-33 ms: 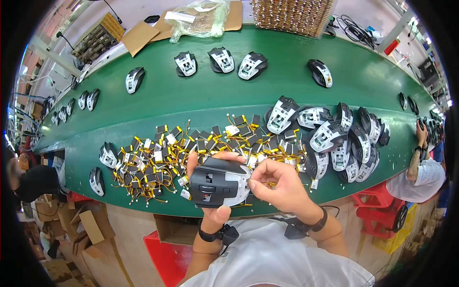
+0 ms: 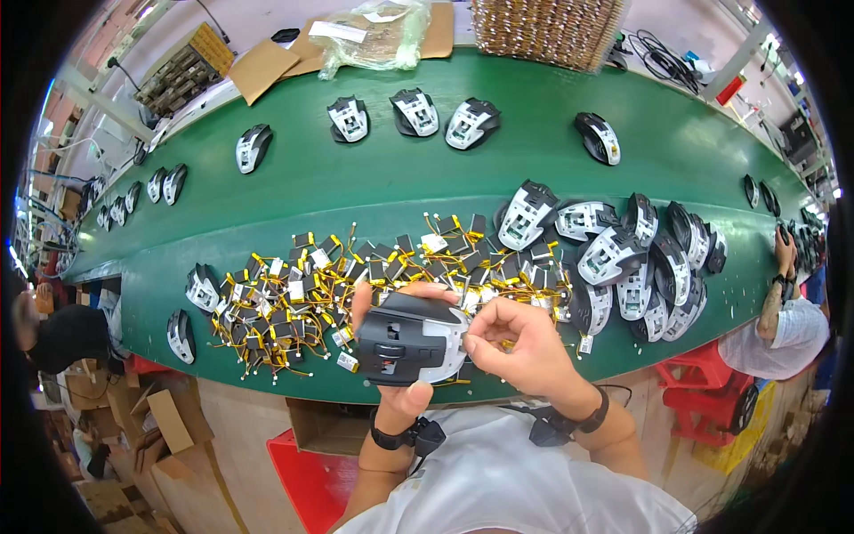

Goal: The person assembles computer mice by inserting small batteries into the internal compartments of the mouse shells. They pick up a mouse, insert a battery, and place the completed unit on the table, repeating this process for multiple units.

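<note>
My left hand (image 2: 407, 400) is wrapped round a black-and-white computer mouse (image 2: 411, 338), thumb on the near side and fingers on the far side. It is raised above the bench's near edge, its white end facing right. At that end my right hand (image 2: 531, 349) is closed in a pinch of thumb and forefinger; anything tiny between the fingertips is hidden. Behind the held mouse spreads a heap of small black batteries (image 2: 302, 292) with yellow tape and thin wires. Several mice (image 2: 612, 254) with white open undersides are piled on the right.
A green belt (image 2: 534, 93) runs across beyond the bench, carrying spaced mice (image 2: 414, 112). Two mice (image 2: 181, 336) lie left of the batteries. Cardboard and plastic wrap (image 2: 378, 40) lie at the back. Co-workers sit at both sides; red stools (image 2: 703, 400) stand at the right.
</note>
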A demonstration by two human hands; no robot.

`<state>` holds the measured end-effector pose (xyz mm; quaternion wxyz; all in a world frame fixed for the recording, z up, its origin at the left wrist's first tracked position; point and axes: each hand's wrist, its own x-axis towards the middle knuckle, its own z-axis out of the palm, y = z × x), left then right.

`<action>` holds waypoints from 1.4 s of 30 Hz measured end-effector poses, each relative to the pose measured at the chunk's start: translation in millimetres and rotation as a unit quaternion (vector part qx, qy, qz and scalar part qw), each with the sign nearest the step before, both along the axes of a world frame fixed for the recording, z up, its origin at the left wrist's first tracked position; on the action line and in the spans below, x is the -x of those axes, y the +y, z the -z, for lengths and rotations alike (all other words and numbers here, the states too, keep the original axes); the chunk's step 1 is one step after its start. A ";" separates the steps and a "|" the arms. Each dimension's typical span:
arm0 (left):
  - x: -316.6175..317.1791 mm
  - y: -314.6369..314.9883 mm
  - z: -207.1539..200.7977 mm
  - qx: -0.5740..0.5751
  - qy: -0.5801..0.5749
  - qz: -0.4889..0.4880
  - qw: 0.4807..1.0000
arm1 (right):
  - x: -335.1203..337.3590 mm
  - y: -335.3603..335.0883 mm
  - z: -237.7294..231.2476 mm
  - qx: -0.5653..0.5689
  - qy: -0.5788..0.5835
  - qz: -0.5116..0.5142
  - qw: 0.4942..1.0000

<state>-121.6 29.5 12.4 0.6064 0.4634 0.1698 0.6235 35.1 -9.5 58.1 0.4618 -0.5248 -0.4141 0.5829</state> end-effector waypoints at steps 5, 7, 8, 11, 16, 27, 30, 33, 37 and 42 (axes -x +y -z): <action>1.4 -0.9 8.8 -0.008 0.008 0.030 1.000 | 5.7 -6.7 9.8 -0.032 -0.065 0.033 0.997; 0.8 5.6 13.3 -0.095 0.050 0.035 0.994 | 0.2 -6.0 21.0 -0.051 -0.086 0.055 0.993; -0.1 7.3 14.8 -0.107 0.044 0.040 0.992 | -1.5 -5.4 24.2 -0.041 -0.066 0.061 0.995; 2.2 2.8 23.1 -0.114 0.016 0.050 0.992 | -2.0 -3.6 25.0 0.007 -0.005 0.042 0.999; 4.6 -0.2 21.6 -0.112 0.067 0.025 0.991 | 1.4 -9.3 29.2 -0.002 -0.016 0.051 0.999; 7.2 -0.7 17.2 -0.141 0.108 0.009 0.984 | -4.5 -3.6 24.5 -0.016 -0.011 0.009 1.000; 6.2 -1.3 19.5 -0.140 0.088 0.012 0.986 | -3.7 -3.7 27.2 -0.014 -0.001 0.020 1.000; 4.3 -1.5 20.0 -0.122 0.063 0.018 0.990 | 2.4 -6.8 24.4 -0.010 -0.003 0.047 0.999; -0.2 1.7 19.7 -0.086 0.017 0.039 0.995 | 2.4 -9.0 24.1 -0.005 0.022 0.061 0.998; -2.8 5.7 20.3 -0.036 -0.044 0.038 0.998 | 0.4 -5.0 23.1 -0.018 -0.068 0.018 0.997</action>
